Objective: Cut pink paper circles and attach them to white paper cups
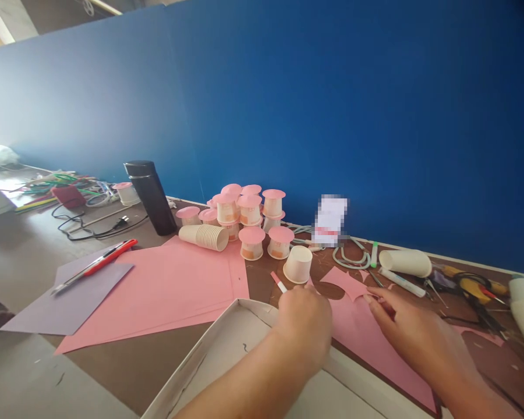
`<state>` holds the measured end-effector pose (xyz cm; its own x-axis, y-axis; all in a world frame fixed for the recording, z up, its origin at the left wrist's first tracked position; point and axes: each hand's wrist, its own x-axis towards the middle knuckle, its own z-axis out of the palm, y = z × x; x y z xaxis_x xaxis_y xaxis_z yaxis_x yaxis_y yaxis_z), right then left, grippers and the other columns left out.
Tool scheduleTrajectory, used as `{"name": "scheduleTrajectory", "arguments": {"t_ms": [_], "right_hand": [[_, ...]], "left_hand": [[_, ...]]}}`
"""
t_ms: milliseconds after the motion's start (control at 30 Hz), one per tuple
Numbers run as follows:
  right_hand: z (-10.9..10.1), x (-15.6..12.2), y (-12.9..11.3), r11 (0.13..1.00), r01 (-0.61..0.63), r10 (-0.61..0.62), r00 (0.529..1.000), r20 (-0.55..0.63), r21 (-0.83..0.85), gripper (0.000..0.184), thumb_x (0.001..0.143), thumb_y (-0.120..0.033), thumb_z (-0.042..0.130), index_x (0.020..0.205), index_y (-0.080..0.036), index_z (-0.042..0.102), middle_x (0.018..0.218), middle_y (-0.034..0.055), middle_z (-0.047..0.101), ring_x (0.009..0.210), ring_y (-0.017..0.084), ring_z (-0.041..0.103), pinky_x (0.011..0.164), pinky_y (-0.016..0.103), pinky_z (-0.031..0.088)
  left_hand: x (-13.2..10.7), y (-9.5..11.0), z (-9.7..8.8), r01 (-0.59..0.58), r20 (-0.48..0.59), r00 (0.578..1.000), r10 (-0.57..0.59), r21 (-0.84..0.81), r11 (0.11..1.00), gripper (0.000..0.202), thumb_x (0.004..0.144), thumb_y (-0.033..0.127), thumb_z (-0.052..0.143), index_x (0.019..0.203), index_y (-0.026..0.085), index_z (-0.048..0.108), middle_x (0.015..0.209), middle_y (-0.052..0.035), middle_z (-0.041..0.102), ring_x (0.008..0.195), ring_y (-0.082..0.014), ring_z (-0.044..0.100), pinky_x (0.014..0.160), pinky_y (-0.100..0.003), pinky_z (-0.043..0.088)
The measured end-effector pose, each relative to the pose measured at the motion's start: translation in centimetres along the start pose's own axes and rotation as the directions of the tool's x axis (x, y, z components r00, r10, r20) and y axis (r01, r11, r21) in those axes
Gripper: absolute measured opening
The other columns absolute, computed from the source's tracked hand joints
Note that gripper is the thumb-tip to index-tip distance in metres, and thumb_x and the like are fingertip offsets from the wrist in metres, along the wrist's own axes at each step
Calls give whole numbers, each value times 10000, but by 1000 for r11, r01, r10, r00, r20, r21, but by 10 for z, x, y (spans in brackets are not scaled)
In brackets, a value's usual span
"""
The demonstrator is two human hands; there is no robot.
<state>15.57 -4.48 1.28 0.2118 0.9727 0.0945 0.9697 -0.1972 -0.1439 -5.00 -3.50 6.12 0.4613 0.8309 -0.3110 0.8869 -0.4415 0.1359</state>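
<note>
My left hand (304, 321) is closed around a small pink-and-white pen (278, 282), whose tip points up and left, just left of an upturned white paper cup (297, 265). My right hand (404, 326) lies with its fingers stretched flat on a sheet of pink paper (360, 340), the fingertips beside a cut pink scrap (347, 284). The two hands are close together over this sheet. What lies under the left palm is hidden.
Behind stand several paper cups with pink lids (247, 216), a lying stack of cups (204, 237) and a black flask (151, 196). A large pink sheet (166, 291), a purple sheet (70, 299) and a red knife (96, 265) lie left. A white box (220, 343) sits near me; tools (475, 288) lie right.
</note>
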Motion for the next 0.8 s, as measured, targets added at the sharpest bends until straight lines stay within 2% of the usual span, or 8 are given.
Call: {"name": "scheduleTrajectory", "arguments": {"t_ms": [100,233,333,667,800], "right_hand": [[-2,-8,-6,996,87,-89,990,108,25,397,896,-552,399,1064,-372,709,911,33,773,805,304,710,618,374,482],[2,-18,-15,980,185,-197,961,196,76,336,864,-546,475,967,-351,728,892,29,771,792,278,716,601,324,465],[5,-24,-21,967,219,-243,944,224,129,328,863,-522,492,979,-329,731,852,43,767,789,273,716,590,308,454],[10,-27,-32,970,211,-235,934,267,116,373,878,-464,471,1153,-305,665,950,53,762,872,296,704,669,350,457],[12,-26,-31,971,196,-228,933,279,138,371,889,-475,456,1160,-303,642,922,40,758,864,278,701,667,343,455]], "left_hand": [[3,-10,-3,47,53,998,-46,-13,999,242,726,132,643,967,145,665,959,-125,699,845,-240,678,664,-304,511],[10,-18,1,64,61,996,-60,-73,995,268,751,182,647,1014,134,654,973,-134,715,918,-264,689,727,-326,537],[11,-20,1,94,74,994,-86,-101,990,278,745,186,652,1015,118,653,991,-142,715,960,-269,685,771,-327,540],[16,-29,4,150,92,986,-141,-94,984,312,715,139,647,1026,152,647,1053,-141,699,962,-266,682,735,-325,546],[17,-40,3,228,53,973,-224,-84,970,356,709,134,661,1064,147,644,1006,-161,707,950,-271,684,742,-334,539]]}}
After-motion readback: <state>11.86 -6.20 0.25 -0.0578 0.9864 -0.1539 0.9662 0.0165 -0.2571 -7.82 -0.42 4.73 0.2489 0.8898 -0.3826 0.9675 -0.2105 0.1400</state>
